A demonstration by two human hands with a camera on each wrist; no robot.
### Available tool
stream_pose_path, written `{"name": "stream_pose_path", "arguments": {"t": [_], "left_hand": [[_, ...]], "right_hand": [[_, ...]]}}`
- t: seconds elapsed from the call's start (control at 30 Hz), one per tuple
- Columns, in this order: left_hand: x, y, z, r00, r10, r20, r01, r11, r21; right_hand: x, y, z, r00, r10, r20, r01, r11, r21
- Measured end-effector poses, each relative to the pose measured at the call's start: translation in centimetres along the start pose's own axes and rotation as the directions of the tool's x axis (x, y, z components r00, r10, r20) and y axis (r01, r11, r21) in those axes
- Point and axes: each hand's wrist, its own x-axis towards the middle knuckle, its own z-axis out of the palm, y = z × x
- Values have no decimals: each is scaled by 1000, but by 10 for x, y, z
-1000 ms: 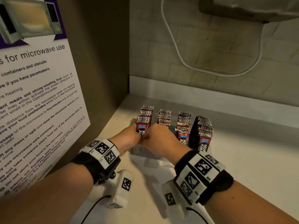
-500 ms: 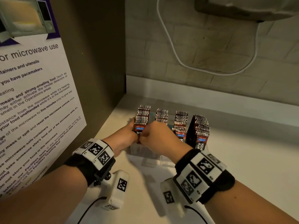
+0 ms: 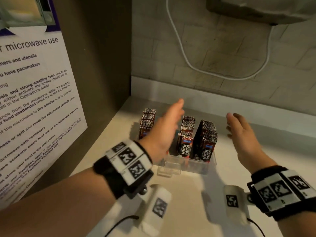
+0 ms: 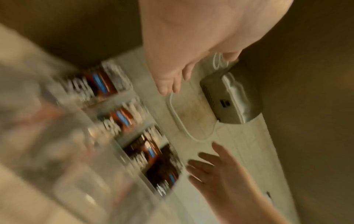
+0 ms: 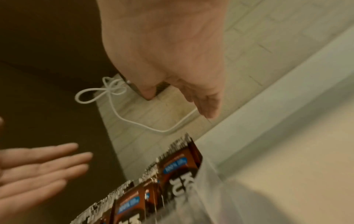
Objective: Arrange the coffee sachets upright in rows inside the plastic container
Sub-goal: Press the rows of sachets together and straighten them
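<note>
Brown coffee sachets (image 3: 205, 142) stand upright in several rows inside a clear plastic container (image 3: 203, 165) on the white counter. My left hand (image 3: 168, 124) hovers above the left rows with straight fingers, hiding part of them. My right hand (image 3: 239, 129) is raised to the right of the container, fingers spread, holding nothing. The left wrist view shows the sachets (image 4: 124, 119) blurred below my left hand (image 4: 172, 78), and my right hand (image 4: 216, 168) beside the container. In the right wrist view, the sachets (image 5: 178, 168) sit below my right hand (image 5: 191, 91).
A brown side panel with a microwave-use notice (image 3: 32, 100) stands close on the left. A tiled wall (image 3: 213, 57) with a hanging white cable (image 3: 184, 60) rises behind the counter. A white appliance (image 3: 259, 9) hangs at the top right. Bare counter (image 3: 265, 151) lies to the right.
Both hands have let go of the front-left sachets and lifted away, fingers opening. The left hand rose over the left rows; the right hand swung out to the container's right.
</note>
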Motion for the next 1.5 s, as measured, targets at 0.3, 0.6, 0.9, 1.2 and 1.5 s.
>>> {"name": "stream_pose_path", "arguments": {"t": [0.3, 0.6, 0.9, 1.2, 1.5], "left_hand": [[38, -47, 81, 981, -136, 140, 164, 961, -221], [44, -47, 79, 953, -273, 129, 297, 927, -229], [47, -54, 82, 936, -310, 165, 341, 915, -213], [34, -9, 58, 998, -59, -4, 58, 989, -133], [20, -17, 27, 979, -204, -15, 198, 964, -175]], "right_hand": [[-16, 22, 10, 961, 46, 271, -114, 965, 238], [-22, 1, 22, 943, 11, 334, -155, 899, 409], [-17, 8, 25, 925, 22, 378, -176, 909, 377], [-16, -18, 0, 991, -13, 135, -52, 883, 467], [-47, -40, 30, 882, 145, 448, -272, 933, 234]]}}
